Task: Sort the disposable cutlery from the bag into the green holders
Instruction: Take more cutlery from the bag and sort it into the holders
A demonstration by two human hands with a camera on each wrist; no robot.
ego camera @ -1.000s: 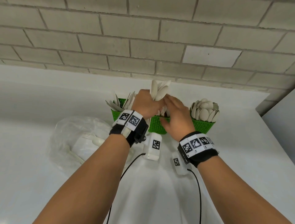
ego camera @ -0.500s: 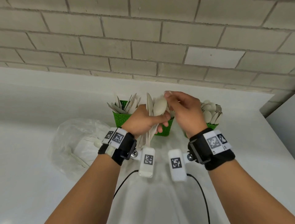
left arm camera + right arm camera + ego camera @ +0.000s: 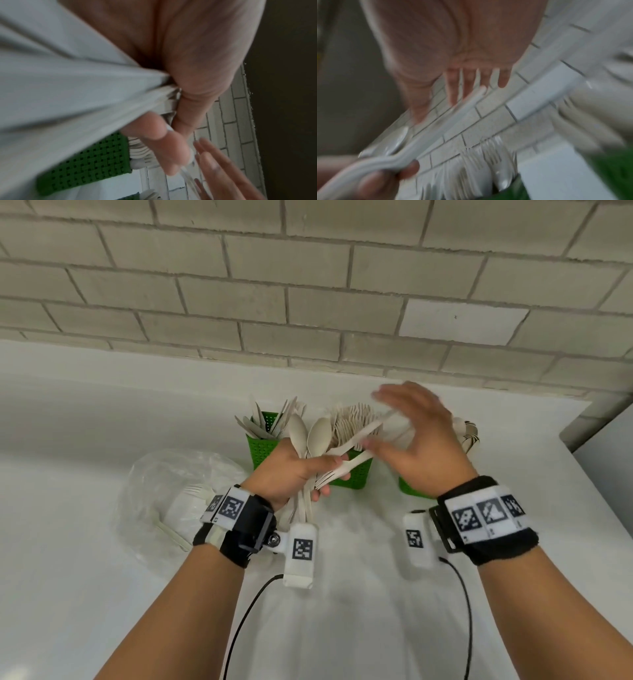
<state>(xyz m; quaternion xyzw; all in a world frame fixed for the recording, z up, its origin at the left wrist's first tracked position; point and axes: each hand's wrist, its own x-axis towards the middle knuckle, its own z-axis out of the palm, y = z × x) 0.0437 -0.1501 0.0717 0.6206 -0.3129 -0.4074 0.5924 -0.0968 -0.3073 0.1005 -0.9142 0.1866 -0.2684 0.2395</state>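
Cutlery bundle [image 3: 310, 460]: a mixed clutch of pale spoons and forks, gripped in the left hand just in front of the green holders; two spoon bowls stand up toward 12 o'clock, handles hang toward 6.
Bag [image 3: 171, 491]: clear plastic, at 9 o'clock from the left hand, lying on the white counter [image 3: 68, 542]; a fork or two shows inside.
Left hand [image 3: 291, 470]: fingers and thumb curled round the bundle; the wrist view confirms a firm wrap on the handles.
Knife holder [image 3: 262, 450]: leftmost green holder, at 11 o'clock from the left hand, flat blades fanned out of it.
Crossing fork [image 3: 346, 462]: lies askew in the bundle, tines low toward 7 o'clock near the left fingertips, handle rising toward 2 o'clock to the right hand.
Fork holder [image 3: 358, 474]: middle one, directly behind the bundle, packed with tines.
Right hand [image 3: 416, 440]: blurred; fingers spread and mostly straight around the handle end of the crossing fork. Whether it pinches the handle I cannot tell.
Spoon holder [image 3: 411, 487]: rightmost, mostly hidden behind the right hand.
Key relation: the fork's long axis runs 7 to 2, its free end at the right hand, so that hand is the nearer one to draw it out, and the fork holder sits just beneath.
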